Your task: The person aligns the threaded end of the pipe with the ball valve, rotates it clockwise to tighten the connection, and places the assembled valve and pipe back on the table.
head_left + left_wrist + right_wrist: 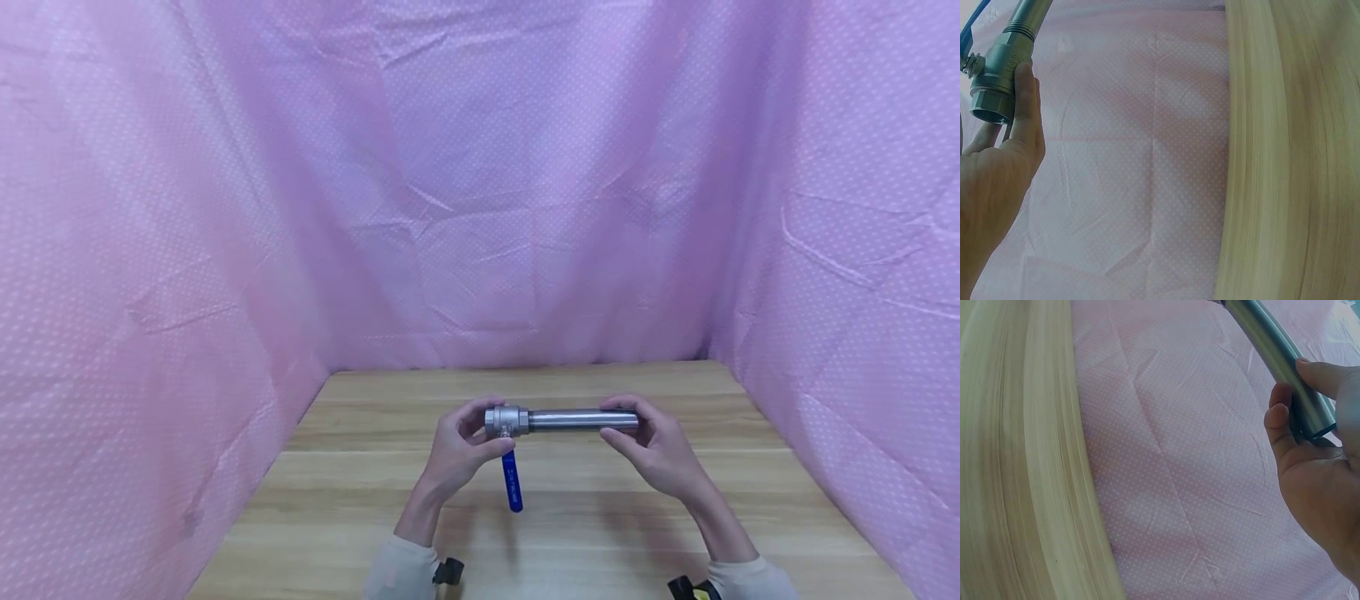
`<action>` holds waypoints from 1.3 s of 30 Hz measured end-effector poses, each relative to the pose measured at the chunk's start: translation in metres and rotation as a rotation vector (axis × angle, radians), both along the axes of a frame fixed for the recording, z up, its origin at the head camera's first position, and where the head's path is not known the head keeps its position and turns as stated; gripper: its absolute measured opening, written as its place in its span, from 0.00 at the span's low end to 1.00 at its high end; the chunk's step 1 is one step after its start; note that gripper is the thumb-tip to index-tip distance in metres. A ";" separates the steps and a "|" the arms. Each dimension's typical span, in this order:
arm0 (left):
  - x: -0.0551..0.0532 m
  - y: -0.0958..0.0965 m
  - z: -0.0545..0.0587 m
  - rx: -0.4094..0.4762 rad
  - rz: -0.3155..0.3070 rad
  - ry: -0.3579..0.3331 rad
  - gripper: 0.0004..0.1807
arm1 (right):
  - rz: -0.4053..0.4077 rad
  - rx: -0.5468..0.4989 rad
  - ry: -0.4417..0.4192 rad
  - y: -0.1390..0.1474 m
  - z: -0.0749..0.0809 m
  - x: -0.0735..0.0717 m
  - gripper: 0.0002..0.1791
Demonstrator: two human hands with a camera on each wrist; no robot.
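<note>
A metal ball valve point(507, 421) with a blue lever handle point(512, 482) joins the end of a straight steel pipe point(566, 420), held level above the table in the head view. My left hand point(459, 450) grips the valve body, thumb near the lever's base and fingers behind. Around the pipe's far right end, my right hand point(658, 450) curls its thumb and fingers. The left wrist view shows threads point(1019, 28) where pipe meets valve, and the valve's open hexagonal end point(992, 106). In the right wrist view the pipe's plain end point(1322, 428) lies between thumb and fingers.
A light wood-grain table point(360, 483) lies below both hands. Pink dotted cloth point(480, 208) hangs behind it and along both sides. Dark wrist-worn devices sit at the left sleeve point(405, 571) and the right sleeve point(750, 579).
</note>
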State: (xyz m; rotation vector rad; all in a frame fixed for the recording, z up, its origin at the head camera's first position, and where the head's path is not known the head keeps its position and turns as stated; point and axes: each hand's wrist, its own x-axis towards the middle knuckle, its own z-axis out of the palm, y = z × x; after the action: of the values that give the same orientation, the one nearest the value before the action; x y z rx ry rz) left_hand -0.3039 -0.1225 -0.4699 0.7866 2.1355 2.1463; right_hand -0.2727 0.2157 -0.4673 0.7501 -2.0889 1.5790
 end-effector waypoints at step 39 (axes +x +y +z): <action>0.002 0.003 -0.004 -0.002 0.029 -0.009 0.33 | 0.092 -0.018 0.056 0.003 -0.003 -0.002 0.24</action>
State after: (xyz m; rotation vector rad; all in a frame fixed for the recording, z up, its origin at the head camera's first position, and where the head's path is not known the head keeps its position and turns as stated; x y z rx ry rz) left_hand -0.3021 -0.1194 -0.4737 0.7493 2.1583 2.1563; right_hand -0.2748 0.2186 -0.4705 0.8859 -2.0239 1.6037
